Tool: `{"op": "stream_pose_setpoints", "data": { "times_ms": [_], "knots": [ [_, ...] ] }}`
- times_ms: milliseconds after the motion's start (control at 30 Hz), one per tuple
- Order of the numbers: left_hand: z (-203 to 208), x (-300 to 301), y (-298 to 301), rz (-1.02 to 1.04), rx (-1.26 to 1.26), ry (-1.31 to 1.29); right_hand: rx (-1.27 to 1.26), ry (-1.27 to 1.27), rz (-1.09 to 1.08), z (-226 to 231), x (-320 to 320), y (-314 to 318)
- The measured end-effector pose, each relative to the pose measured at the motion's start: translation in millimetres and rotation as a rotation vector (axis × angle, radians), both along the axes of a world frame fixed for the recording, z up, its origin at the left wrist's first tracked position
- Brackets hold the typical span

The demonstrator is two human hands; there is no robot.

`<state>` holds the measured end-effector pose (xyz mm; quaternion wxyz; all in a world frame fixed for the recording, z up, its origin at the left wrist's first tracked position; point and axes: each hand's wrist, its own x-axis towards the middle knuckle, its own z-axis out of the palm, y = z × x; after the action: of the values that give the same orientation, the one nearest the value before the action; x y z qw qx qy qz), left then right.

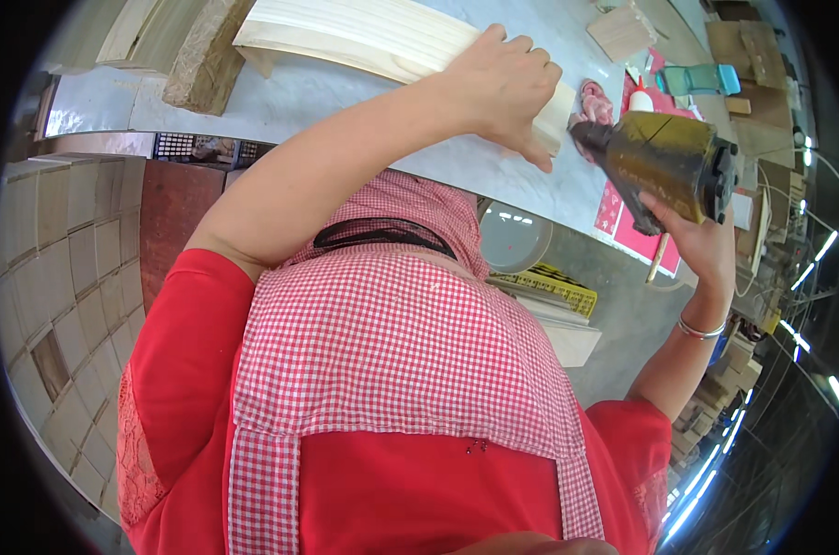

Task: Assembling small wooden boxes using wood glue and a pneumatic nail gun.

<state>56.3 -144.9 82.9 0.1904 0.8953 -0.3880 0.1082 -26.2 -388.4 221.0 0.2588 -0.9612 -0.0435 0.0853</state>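
A long pale wooden piece [364, 37] lies across the light table top at the far side. My left hand [507, 88] is closed over its right end, fingers over the far side and thumb on the near side. Raised to the right is a nail gun [660, 153], brass-coloured and black, its dark nose tilted toward that end and apart from it. My right hand [690, 239] is wrapped around the tool's handle, partly hidden by its body.
Left of the piece stands a rough particle-board block [207, 60]. Beyond the nail gun are a teal-lidded container [697, 80], a white glue bottle [640, 98] and a pink cloth [596, 102]. Stacked wooden blocks [68, 268] fill the left; a grey round basin [515, 236] sits below the table edge.
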Motion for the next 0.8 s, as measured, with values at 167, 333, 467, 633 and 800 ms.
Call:
{"op": "stream_pose_setpoints", "data": {
  "times_ms": [167,333,467,633,800],
  "knots": [
    [3,2,1,-0.019,0.025,0.112,-0.004,-0.008,-0.053,0,23,2],
    [0,3,1,-0.027,0.009,0.104,-0.022,-0.013,-0.027,-6,37,0],
    [0,3,0,-0.029,0.005,0.110,0.003,-0.006,-0.049,-6,40,5],
    [-3,4,0,-0.030,-0.009,0.088,0.009,0.006,0.020,-7,47,-3],
    [-4,3,-1,-0.024,-0.004,0.085,-0.005,0.021,0.012,-5,52,-5]
  ]
}}
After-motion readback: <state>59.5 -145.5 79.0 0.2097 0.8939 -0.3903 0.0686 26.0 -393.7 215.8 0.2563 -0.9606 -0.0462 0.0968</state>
